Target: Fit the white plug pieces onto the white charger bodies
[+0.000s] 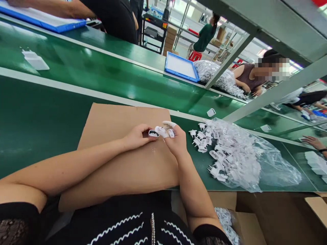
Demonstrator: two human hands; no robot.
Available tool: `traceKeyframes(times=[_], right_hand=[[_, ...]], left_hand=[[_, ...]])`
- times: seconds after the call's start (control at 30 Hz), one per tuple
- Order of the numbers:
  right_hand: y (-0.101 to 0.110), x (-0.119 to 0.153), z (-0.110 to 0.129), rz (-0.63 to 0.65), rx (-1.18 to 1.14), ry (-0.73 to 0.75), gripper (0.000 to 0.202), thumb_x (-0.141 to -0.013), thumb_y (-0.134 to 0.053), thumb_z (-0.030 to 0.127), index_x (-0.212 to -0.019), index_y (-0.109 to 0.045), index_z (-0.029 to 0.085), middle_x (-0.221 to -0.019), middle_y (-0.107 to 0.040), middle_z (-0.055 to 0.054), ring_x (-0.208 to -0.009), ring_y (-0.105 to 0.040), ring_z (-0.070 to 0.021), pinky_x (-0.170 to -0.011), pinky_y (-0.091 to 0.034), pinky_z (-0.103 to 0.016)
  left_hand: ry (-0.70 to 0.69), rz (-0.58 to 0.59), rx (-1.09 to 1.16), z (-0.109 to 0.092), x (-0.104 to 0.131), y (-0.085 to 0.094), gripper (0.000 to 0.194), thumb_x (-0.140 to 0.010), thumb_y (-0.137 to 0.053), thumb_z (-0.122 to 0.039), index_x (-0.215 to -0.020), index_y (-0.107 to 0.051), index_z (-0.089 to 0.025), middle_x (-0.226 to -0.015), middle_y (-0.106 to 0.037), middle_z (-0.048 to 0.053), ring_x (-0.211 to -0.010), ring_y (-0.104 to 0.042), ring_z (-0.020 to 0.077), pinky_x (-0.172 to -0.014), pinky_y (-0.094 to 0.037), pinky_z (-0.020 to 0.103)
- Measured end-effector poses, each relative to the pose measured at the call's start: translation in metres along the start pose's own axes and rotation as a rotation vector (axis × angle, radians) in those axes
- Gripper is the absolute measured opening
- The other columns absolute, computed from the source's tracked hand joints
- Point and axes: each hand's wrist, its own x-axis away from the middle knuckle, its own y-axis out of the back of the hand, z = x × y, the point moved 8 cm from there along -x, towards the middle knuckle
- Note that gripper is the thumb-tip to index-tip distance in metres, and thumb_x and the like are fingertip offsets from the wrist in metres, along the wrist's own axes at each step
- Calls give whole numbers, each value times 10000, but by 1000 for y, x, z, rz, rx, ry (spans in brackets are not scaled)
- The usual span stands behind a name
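My left hand (136, 136) is closed around a white charger housing (153, 133), its dark open end turned toward my right hand. My right hand (178, 142) wears white finger covers (161, 131) and is curled with a small white plug piece (171, 133) in its grip. Both hands meet over a brown cardboard sheet (122, 170). Whether the two white parts touch is hidden by the covered fingers. Just right of my right hand lie loose white plug pieces (201, 139), some with pins showing, spilling from a clear plastic bag (276, 166).
Beyond the cardboard runs a green conveyor belt (109, 80) carrying a white charger (35, 60) and a white part (211, 112). A blue-rimmed tray (182, 67) sits across it. A slanted metal post (276, 88) stands at right. Co-workers are opposite; another person's hand (313, 142) reaches in at right.
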Motion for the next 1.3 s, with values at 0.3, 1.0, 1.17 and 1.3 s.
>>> traceKeyframes(times=[0.3,1.0,1.17,1.3], right_hand=[[-22,2,13,101,233,189,275,-857,-531,159,-1060,-700,239,-1010,-707,-41,-916,-666,-183,-764,-514,-278],[-28,1,19,170,498,67,350,-762,-552,68,-1019,-705,247,-923,-676,-14,-821,-610,-183,-657,-419,-252],[-30,5,21,141,602,37,361,-738,-550,61,-1011,-698,244,-934,-662,-19,-775,-593,-187,-581,-362,-265],[-29,9,19,84,543,-4,345,-769,-553,86,-1032,-697,257,-980,-674,-22,-828,-613,-194,-623,-405,-264]], left_hand=[[-75,-10,18,-7,0,2,334,-760,-731,-494,-923,-704,-203,-885,-706,26,-837,-636,212,-774,-501,333],[-283,-46,-578,-25,12,-4,397,-974,-511,-434,-1232,-623,-153,-1022,-702,118,-938,-622,274,-782,-443,381],[-290,-28,-809,-27,13,-6,471,-974,-494,-477,-1254,-608,-116,-966,-687,148,-935,-612,297,-765,-411,400],[-319,-37,-837,-30,14,-6,444,-976,-485,-473,-1197,-627,-115,-964,-680,149,-922,-608,297,-729,-407,400]])
